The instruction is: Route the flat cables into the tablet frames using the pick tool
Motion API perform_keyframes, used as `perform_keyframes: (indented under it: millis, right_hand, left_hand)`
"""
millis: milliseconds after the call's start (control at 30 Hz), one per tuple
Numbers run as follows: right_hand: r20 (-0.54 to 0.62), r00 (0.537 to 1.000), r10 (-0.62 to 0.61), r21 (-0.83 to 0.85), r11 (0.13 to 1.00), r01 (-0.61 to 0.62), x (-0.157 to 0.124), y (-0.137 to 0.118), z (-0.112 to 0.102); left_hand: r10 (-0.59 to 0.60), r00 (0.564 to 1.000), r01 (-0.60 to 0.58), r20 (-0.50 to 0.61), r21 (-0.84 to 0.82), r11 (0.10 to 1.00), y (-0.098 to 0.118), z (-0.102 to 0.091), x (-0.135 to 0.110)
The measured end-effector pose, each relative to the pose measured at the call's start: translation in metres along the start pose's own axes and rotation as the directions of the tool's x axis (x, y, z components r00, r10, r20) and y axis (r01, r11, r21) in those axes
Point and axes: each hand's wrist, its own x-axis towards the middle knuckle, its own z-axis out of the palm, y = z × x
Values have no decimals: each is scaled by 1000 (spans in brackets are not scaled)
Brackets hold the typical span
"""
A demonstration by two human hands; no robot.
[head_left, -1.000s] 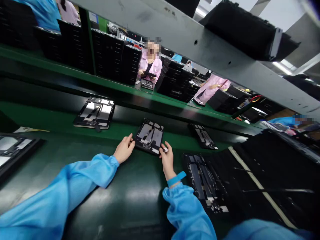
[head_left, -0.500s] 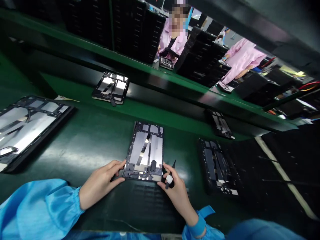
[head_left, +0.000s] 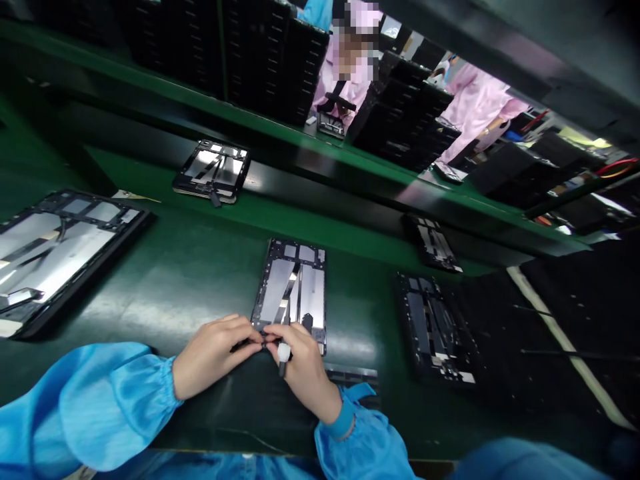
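- Green and glossy, the table point(head_left: 200, 267) carried the opened tablet point(head_left: 313, 287) in front of me, nearer the near edge than the far one, its inner side up, probably so that both my hands could get at it easily.
- My left hand point(head_left: 213, 350) reached in at the tablet's near left corner, thumb and fingertips drawn close; I cannot tell whether they were pinched on the rim or on some small part.
- My right hand point(head_left: 303, 363) met it there, fingertips almost touching the left's. It was closed round a slim dark tool point(head_left: 284, 352) with a white band, tucked between the fingers, I judge, to leave thumb and forefinger free.
- Below that wrist, towards the near edge, lay a dark gridded piece point(head_left: 353, 375), partly covered by my arm.
- Another tablet point(head_left: 65, 233) sat at the left edge, a smaller-looking one point(head_left: 213, 167) by the far edge on the left, and a dim one point(head_left: 434, 243) by the far edge on the right; these seemed spaced out to leave working room.
- Towards the right edge, one more unit point(head_left: 435, 327) lay beside black material point(head_left: 500, 333) crossed by a cream strip point(head_left: 555, 333).
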Motion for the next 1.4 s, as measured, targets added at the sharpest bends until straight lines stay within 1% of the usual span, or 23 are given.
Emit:
perform_keyframes:
  millis: [100, 200, 267, 300, 400, 467, 500, 567, 633, 700, 800, 900, 967, 1100, 1167, 1300, 1400]
  right_hand:
    - [2, 1000, -3, 69, 998, 3, 4, 1, 2]
    - [11, 1000, -4, 72, 997, 3, 3, 1, 0]
    - [11, 1000, -21, 33, 999, 20, 1, 1, 1]
    - [9, 999, -32, 11, 999, 32, 0, 1, 2]
    - [13, 998, -62, -62, 996, 62, -3, 2, 6]
    - [31, 997, -77, -101, 992, 80, -4, 3, 8]
    - [39, 996, -85, -113, 990, 89, -4, 3, 8]
    - [45, 994, -99, -124, 987, 103, -3, 3, 8]
    - [45, 994, -102, -128, 986, 106, -3, 2, 7]
    - [47, 995, -93, -123, 988, 98, -3, 2, 6]
    - [44, 997, -70, -97, 993, 74, -4, 2, 6]
    - [37, 998, -42, -40, 998, 43, -4, 4, 5]
    - [42, 999, -32, -18, 999, 33, -2, 4, 4]
    - [74, 997, -21, -20, 1000, 23, 3, 3, 0]
    - [46, 999, -2, 30, 1000, 1, 3, 1, -4]
    - [-22, 995, 102, 248, 964, -93, -11, -5, -15]
    - [1, 979, 204, 356, 915, -191, -24, -7, -17]
  left_hand:
    - [-29, 1000, 29, 8, -8, 1000, 2, -1, 0]
    - [-20, 1000, 19, 11, 58, 998, 6, 0, -2]
    - [46, 999, -46, 3, 184, 982, 7, 2, -7]
    - [97, 995, -92, -4, 270, 958, 6, 3, -10]
    - [259, 966, -211, -24, 513, 832, 2, 5, -21]
    - [314, 949, -250, -10, 583, 773, -1, 3, -27]
    - [323, 947, -260, -1, 590, 764, -2, 2, -28]
    - [318, 948, -263, 2, 568, 780, -4, -2, -29]
    - [315, 949, -259, -16, 530, 807, -6, -4, -28]
    - [335, 942, -273, -29, 515, 813, -8, -3, -27]
    - [354, 935, -301, -3, 517, 801, -11, 0, -27]
    - [327, 945, -294, 18, 492, 820, -13, 1, -28]
    - [329, 944, -304, 33, 481, 822, -14, 1, -28]
    - [362, 929, -347, 72, 504, 791, -15, -1, -25]
    - [355, 931, -344, 84, 524, 779, -13, -2, -23]
    - [337, 939, -321, 68, 525, 788, -7, -2, -21]
    - [314, 948, -300, 59, 500, 813, -5, -1, -21]
